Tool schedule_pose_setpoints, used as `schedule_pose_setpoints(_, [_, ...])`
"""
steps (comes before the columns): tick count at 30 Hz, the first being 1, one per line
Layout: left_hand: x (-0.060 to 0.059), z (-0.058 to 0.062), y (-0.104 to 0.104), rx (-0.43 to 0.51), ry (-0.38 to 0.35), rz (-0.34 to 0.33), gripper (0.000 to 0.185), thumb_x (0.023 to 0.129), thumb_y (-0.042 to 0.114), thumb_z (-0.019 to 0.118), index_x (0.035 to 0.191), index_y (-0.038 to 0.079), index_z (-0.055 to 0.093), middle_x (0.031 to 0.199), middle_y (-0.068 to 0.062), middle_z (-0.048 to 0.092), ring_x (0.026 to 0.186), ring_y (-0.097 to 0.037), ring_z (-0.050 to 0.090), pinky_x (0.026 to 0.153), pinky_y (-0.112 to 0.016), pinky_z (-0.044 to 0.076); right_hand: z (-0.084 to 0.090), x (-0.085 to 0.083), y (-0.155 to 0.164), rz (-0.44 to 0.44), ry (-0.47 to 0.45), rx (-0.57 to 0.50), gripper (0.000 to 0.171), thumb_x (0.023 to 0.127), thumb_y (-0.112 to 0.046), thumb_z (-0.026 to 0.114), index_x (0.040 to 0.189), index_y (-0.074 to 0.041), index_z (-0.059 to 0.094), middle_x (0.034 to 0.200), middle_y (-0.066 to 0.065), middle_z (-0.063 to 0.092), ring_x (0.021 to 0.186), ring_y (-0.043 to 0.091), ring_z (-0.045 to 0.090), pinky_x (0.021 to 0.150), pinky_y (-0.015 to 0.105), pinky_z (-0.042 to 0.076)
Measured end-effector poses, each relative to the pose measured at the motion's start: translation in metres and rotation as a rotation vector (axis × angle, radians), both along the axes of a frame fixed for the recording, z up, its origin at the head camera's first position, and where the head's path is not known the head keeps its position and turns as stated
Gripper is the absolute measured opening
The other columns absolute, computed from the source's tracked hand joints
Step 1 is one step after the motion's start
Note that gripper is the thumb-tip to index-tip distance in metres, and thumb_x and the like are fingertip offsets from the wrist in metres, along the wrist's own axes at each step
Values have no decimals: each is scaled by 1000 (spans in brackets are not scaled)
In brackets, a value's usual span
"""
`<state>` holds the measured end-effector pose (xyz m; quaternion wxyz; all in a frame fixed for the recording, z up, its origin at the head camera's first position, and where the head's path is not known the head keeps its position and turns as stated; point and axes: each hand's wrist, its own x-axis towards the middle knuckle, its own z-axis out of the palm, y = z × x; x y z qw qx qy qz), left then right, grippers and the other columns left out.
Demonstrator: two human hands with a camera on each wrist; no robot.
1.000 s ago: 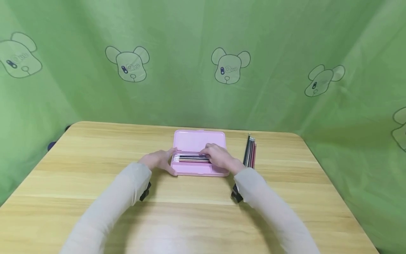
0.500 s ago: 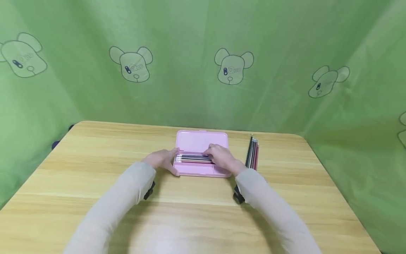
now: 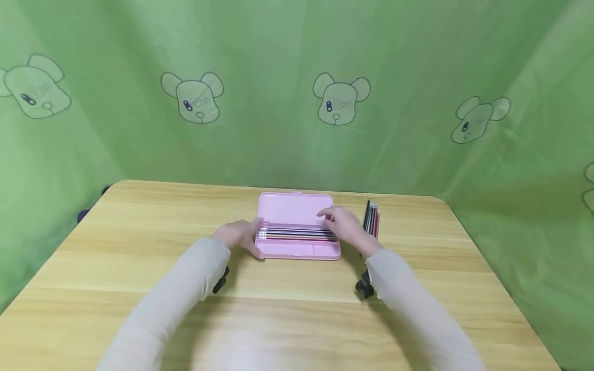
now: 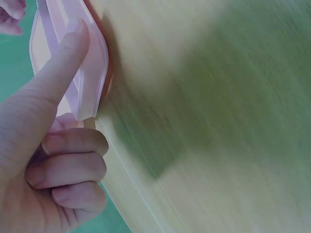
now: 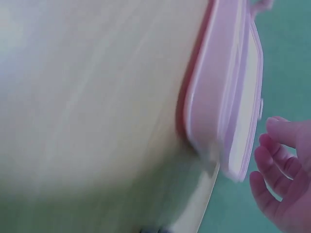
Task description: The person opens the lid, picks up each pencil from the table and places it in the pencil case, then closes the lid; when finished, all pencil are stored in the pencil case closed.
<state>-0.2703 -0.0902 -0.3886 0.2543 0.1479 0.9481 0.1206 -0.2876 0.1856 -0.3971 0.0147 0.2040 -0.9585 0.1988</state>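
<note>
A pink pencil case (image 3: 285,251) lies with its lid (image 3: 292,206) folded back toward the far side. Several pencils (image 3: 297,234) rest side by side in its long compartment, white ends to the left. My left hand (image 3: 237,234) grips the case's left end, thumb at the front corner and index finger at the back; in the left wrist view the other fingers (image 4: 70,170) are curled. Above the right end of the case hovers my right hand (image 3: 345,224), fingers loosely bent, nothing between them. The right wrist view shows it apart from the case (image 5: 211,92).
Right of the case, several more pencils (image 3: 374,219), dark and red, lie in a loose bundle, partly behind the right forearm. A wooden table (image 3: 287,319) carries everything. Its far edge stands against a green curtain (image 3: 269,149) with bear-head prints.
My right hand has let go of the pencils in the case and moved right and up, uncovering their right ends. The left hand keeps its place on the case.
</note>
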Motion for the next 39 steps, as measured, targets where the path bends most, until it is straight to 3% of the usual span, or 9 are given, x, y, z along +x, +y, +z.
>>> schedule_pose_setpoints(7, [2, 0, 0, 24, 6, -4, 110, 66, 45, 77, 147, 10, 12, 141, -23, 34, 128, -36, 35, 105, -48, 31, 2, 8, 45, -86, -40, -83, 30, 86, -12, 61, 113, 1, 61, 89, 13, 65, 79, 24, 59, 67, 35, 50])
schedule_pose_setpoints(19, [4, -4, 1, 26, -2, 13, 111, 64, 47, 78, 147, 13, 13, 140, -22, 36, 127, -36, 37, 103, -50, 33, -1, 19, 109, -182, -214, -147, 44, 92, -13, 51, 128, 12, 41, 103, 29, 57, 90, 37, 56, 79, 48, 49])
schedule_pose_setpoints(24, [2, -3, 0, 32, 2, -4, 111, 65, 46, 77, 147, 10, 11, 141, -23, 34, 128, -37, 35, 104, -49, 32, -12, 16, 132, -173, -311, -161, 67, 90, -27, 56, 134, 14, 27, 109, 38, 50, 98, 45, 52, 83, 52, 47])
schedule_pose_setpoints(28, [2, -2, 0, 37, -14, -2, 110, 66, 45, 77, 147, 10, 11, 142, -23, 33, 128, -36, 35, 104, -48, 31, -15, 15, 138, -173, -379, -161, 82, 86, -33, 60, 136, 15, 18, 117, 43, 40, 107, 50, 44, 92, 57, 39])
schedule_pose_setpoints(33, [2, 0, -1, 21, -24, -4, 109, 68, 46, 76, 147, 12, 10, 143, -22, 31, 130, -36, 33, 105, -48, 31, -8, 21, 128, -218, -410, -103, 77, 88, -22, 58, 137, 17, 13, 127, 45, 24, 117, 55, 28, 101, 63, 23])
schedule_pose_setpoints(39, [1, -1, 0, 14, -14, 0, 110, 66, 48, 76, 147, 12, 12, 141, -23, 34, 128, -36, 36, 103, -48, 34, -9, 24, 125, -239, -403, -62, 75, 87, -18, 59, 136, 18, 15, 124, 43, 26, 114, 54, 31, 100, 63, 25])
